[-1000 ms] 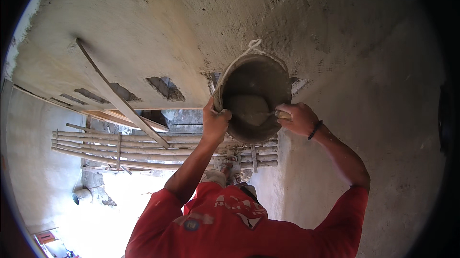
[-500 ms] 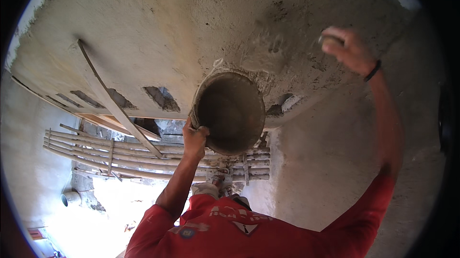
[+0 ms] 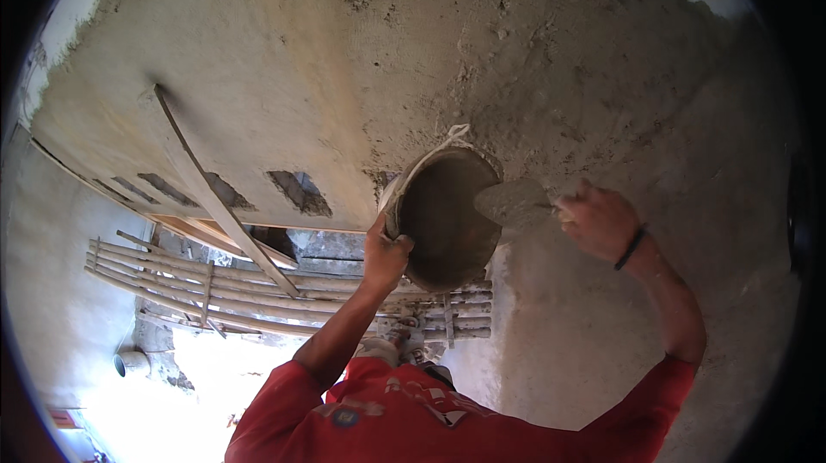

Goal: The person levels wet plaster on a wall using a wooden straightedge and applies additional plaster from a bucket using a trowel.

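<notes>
My left hand [image 3: 386,255] grips the left rim of a dark, mortar-stained bucket [image 3: 447,218], its mouth turned up toward me. A pale cord handle [image 3: 459,132] loops at its far edge. On the right, my right hand [image 3: 598,220] is closed round the handle of a trowel [image 3: 516,204]. The trowel's grey blade reaches over the bucket's right rim. What lies deep in the bucket is too dark to make out. Ahead rises the wall [image 3: 413,50], coated in rough grey mortar, darker and lumpier toward the right.
A long wooden straightedge board [image 3: 211,200] leans on the wall at the left. Beneath me is a platform of bamboo poles [image 3: 232,287] with gaps between them. Several openings pierce the lower wall, such as one hole [image 3: 298,193]. A pipe [image 3: 132,364] lies far below left.
My right hand has come down from the upper right wall, bringing the trowel to the bucket's rim. The bucket and my left hand have shifted slightly right in the view.
</notes>
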A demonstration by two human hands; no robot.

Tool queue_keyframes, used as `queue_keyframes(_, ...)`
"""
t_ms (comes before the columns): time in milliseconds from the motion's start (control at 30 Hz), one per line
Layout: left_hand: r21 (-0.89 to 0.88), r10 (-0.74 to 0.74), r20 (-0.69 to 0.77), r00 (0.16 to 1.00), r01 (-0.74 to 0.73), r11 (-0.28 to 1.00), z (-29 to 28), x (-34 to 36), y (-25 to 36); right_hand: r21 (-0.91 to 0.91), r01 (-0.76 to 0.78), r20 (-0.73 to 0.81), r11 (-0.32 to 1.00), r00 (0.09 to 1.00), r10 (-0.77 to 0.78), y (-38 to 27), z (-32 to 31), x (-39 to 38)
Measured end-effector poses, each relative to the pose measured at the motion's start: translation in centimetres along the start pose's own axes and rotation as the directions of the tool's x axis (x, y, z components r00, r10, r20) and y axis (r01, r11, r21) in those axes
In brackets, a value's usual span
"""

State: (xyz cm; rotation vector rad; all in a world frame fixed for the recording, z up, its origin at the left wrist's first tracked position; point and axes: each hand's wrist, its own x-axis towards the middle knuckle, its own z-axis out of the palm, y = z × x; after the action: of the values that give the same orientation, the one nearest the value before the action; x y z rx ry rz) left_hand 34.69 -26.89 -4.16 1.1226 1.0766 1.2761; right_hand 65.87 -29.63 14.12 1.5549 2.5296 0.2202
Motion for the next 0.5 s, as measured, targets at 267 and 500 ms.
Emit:
queue_keyframes(267,0.086,0.136,0.149,0.979,-0.150,0.985,3.9,-0.3,1.8,-0.099,-0.061,0.055,0.993,0.996,0.067,-4.8,9.6,2.7)
queue_keyframes(500,0.053,0.137,0.192,0.972,-0.149,0.987,4.0,0.0,2.8,0.451,-0.188,0.086,0.873,0.982,0.167,-6.3,12.8,1.3)
